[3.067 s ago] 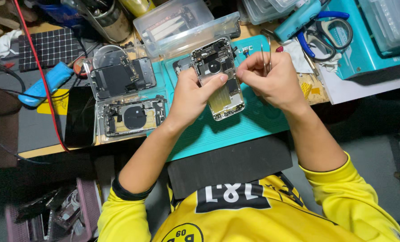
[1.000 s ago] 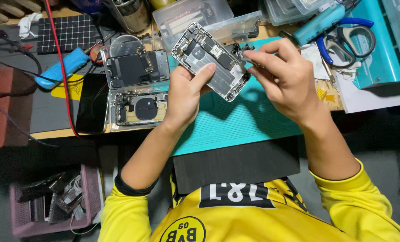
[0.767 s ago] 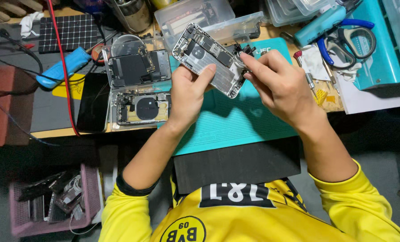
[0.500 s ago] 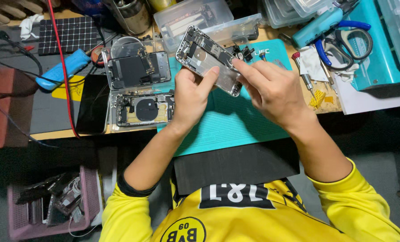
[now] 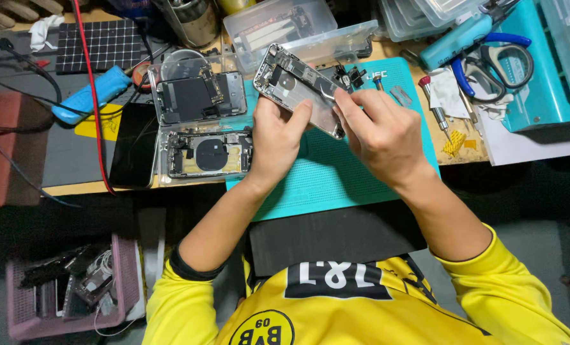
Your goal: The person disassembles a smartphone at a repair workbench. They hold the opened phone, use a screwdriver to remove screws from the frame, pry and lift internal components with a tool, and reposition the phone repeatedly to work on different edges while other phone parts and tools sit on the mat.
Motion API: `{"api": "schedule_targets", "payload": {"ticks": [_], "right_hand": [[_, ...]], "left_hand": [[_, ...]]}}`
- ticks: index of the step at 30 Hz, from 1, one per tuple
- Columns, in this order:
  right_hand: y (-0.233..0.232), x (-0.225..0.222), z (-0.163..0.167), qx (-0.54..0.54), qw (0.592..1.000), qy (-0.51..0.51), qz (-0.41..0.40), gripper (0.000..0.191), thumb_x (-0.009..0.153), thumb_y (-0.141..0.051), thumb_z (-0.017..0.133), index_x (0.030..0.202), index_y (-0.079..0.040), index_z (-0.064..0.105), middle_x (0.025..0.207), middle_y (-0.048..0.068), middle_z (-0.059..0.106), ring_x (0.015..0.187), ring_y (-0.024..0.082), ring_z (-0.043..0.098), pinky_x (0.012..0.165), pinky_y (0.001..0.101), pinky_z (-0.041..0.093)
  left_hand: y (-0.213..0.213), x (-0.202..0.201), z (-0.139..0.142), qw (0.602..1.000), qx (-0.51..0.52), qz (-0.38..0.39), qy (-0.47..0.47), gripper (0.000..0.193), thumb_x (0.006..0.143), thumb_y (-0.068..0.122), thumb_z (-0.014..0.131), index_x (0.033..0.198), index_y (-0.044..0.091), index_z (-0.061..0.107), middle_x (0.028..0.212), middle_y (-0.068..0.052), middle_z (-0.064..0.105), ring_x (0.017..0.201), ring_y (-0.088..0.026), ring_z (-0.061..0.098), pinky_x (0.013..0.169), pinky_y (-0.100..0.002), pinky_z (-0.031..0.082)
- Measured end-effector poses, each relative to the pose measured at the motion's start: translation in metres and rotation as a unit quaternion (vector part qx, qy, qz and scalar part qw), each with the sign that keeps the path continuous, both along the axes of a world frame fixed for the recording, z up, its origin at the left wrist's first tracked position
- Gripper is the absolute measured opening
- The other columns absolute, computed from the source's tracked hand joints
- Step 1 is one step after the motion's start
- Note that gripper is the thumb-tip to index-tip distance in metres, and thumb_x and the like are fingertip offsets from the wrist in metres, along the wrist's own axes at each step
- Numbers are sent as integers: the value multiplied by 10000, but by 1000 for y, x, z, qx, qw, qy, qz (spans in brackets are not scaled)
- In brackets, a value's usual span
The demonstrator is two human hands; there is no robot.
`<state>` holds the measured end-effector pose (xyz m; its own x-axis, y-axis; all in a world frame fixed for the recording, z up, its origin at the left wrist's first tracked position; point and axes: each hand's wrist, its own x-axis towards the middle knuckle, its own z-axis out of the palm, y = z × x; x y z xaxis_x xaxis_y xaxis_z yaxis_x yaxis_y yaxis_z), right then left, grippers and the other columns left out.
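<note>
Just above the centre of the frame, the left hand [image 5: 278, 137] grips an opened phone chassis [image 5: 298, 89] from below, thumb across its lower edge, holding it tilted above the teal work mat [image 5: 336, 179]. The right hand [image 5: 377, 134] is closed down on the chassis from the right, fingertips [image 5: 342, 102] pressed together at its lower right corner — whether they pinch a small part or tool cannot be told, since the fingers cover that spot.

Left of the left hand lie two more opened phone bodies in clear trays: one with a dark panel [image 5: 199, 97] in the upper row and one with a round coil [image 5: 209, 153] below it, just beside the wrist. A black phone screen [image 5: 133, 145] lies face up at their left, and a red cable [image 5: 93, 96] runs down across the bench past it. A blue tool [image 5: 90, 94] and a black gridded mat [image 5: 106, 45] sit toward the upper left.

Behind the chassis stand clear plastic boxes [image 5: 285, 25]. At the right of the mat lie a small screwdriver [image 5: 435, 108], bits of white paper [image 5: 448, 92] and blue-handled scissors [image 5: 496, 61] — all well apart from the hands. A pink basket [image 5: 128, 281] of loose parts sits at the lower left, below the bench edge.
</note>
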<state>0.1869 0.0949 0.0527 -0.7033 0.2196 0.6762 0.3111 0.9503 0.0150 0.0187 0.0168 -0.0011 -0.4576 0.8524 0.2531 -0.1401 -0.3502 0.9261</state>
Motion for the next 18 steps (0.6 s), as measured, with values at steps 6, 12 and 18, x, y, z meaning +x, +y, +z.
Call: {"api": "schedule_targets", "payload": {"ticks": [6, 12, 18], "right_hand": [[0, 0, -2, 9, 1000, 22, 0, 230, 967, -4, 781, 1187, 21, 719, 954, 95, 670, 814, 254, 669, 673, 367, 533], [0, 3, 1, 23, 999, 25, -1, 225, 968, 1, 785, 1182, 25, 721, 943, 95, 669, 792, 250, 658, 658, 362, 521], [-2, 3, 1, 1, 1000, 21, 5, 228, 959, -4, 785, 1174, 26, 716, 929, 95, 664, 784, 252, 657, 652, 365, 516]], "left_hand": [[1, -3, -5, 994, 14, -42, -95, 339, 1029, 5, 594, 1363, -30, 554, 1218, -79, 692, 1037, -158, 702, 865, -323, 619], [4, -5, -10, 995, -6, -21, -94, 198, 1060, 11, 597, 1235, -78, 574, 1151, -125, 704, 992, -195, 723, 850, -363, 643], [0, -4, -4, 995, -2, -26, -99, 225, 1042, 18, 575, 1251, -60, 601, 1149, -102, 714, 993, -178, 719, 849, -347, 630]]}}
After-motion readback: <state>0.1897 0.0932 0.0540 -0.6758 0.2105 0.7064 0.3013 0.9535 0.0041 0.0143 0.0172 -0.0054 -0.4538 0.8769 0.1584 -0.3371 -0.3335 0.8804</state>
